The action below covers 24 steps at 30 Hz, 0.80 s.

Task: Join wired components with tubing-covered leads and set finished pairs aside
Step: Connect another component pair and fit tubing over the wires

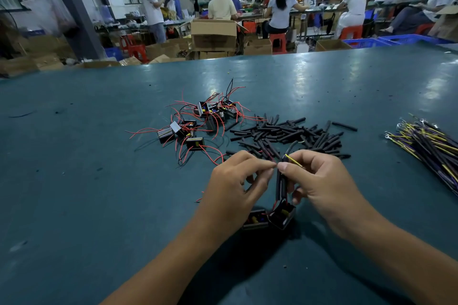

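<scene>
Joining leads at a dark green work table [99, 181], a person seen from the head camera brings both hands together near the table's near edge, fingertips almost touching. The left hand [235, 181] pinches the bare end of a thin red wire between thumb and forefinger; the right hand [319, 181] pinches a thin yellow lead [293, 160] and grips black tubing sleeves [281, 186] that hang down toward two small black box-shaped components [270, 216] resting on the table just beneath the hands. These parts look light and easily dragged by their own wires; the wires are limp and fine, so the sure hold is probably at the very tip, where the hands now have them, while the tubing seems soft and apt to slide along a lead. Toward the middle of the table lies a loose cluster of black components with red and black wires [198, 121], and just right of it a scattered heap of short black tubing pieces [292, 135]. At the right edge sits a bundle of yellow and purple leads in black sleeves [426, 141], some with ring terminals. No bin or tray holds any of this stock; everything lies directly on the table. Beyond its far edge, open cardboard boxes [214, 34] and blue plastic crates [396, 39] stand among seated workers, their contents too indistinct to tell.
</scene>
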Each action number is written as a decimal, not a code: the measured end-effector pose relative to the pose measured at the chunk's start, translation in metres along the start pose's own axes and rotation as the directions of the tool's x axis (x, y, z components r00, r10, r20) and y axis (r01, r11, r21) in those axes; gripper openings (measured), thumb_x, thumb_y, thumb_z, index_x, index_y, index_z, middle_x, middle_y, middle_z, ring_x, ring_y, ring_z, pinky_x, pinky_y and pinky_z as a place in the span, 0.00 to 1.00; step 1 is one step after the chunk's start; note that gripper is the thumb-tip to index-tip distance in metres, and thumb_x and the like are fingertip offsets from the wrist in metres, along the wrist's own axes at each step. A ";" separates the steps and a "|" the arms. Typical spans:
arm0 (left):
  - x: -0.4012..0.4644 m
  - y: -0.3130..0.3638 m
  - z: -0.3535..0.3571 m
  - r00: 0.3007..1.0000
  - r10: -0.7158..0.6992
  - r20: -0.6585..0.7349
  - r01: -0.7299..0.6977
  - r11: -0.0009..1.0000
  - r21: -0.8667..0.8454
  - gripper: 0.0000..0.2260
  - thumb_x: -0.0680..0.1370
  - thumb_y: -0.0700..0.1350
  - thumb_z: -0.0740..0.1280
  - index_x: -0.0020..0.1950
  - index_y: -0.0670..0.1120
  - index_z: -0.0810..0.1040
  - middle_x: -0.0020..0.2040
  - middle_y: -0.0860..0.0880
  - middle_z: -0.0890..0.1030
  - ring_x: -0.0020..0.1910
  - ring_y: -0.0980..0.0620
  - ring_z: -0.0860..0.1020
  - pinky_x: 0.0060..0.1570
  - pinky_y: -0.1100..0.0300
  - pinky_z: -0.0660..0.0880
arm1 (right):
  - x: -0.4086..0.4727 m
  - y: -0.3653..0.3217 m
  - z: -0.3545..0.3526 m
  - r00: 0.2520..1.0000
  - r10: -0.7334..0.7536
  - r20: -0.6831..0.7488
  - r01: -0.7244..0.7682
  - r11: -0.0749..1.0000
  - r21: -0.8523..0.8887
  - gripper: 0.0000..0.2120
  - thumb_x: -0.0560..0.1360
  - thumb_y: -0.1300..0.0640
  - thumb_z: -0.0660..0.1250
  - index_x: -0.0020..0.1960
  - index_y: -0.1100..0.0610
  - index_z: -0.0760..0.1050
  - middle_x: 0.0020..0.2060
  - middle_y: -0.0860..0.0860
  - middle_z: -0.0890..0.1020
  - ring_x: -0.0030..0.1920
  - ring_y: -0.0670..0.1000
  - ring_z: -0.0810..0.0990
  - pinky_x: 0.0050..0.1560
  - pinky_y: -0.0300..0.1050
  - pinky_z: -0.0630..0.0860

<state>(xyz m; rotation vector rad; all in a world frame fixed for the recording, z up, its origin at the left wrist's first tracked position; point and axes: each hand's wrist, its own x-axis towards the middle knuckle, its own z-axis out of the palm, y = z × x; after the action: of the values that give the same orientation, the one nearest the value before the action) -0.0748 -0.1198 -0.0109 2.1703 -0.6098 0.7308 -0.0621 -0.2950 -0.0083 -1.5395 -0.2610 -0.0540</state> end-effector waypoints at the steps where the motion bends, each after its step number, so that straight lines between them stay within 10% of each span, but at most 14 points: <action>1: 0.000 0.000 -0.001 1.000 -0.013 -0.009 0.013 1.000 0.003 0.04 0.79 0.41 0.68 0.49 0.44 0.83 0.41 0.52 0.79 0.39 0.60 0.73 0.42 0.72 0.66 | 0.002 -0.001 -0.001 1.000 0.001 -0.019 -0.001 1.000 -0.008 0.07 0.76 0.65 0.71 0.39 0.62 0.79 0.26 0.54 0.76 0.27 0.49 0.74 0.24 0.39 0.72; 11: 0.003 -0.010 -0.008 0.977 -0.193 -0.095 0.178 0.973 -0.143 0.12 0.81 0.48 0.60 0.40 0.45 0.72 0.33 0.57 0.68 0.33 0.57 0.66 0.35 0.64 0.63 | 0.124 -0.066 -0.072 0.972 -0.071 -0.224 0.054 0.995 -0.079 0.11 0.77 0.62 0.69 0.36 0.60 0.77 0.24 0.49 0.77 0.24 0.44 0.75 0.22 0.36 0.73; 24: 0.002 -0.019 0.001 0.972 -0.233 -0.016 0.226 0.957 -0.184 0.16 0.79 0.54 0.57 0.40 0.43 0.71 0.35 0.51 0.69 0.34 0.54 0.66 0.35 0.61 0.65 | 0.270 -0.024 -0.205 0.799 -0.040 -0.599 -0.132 0.962 -0.240 0.07 0.80 0.60 0.64 0.43 0.54 0.71 0.44 0.57 0.78 0.36 0.49 0.81 0.32 0.41 0.82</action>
<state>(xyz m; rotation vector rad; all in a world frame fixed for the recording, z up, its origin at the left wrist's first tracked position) -0.0614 -0.1090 -0.0197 2.0122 -0.3801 0.5672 0.2229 -0.4640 0.0679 -1.7153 0.3093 -0.5554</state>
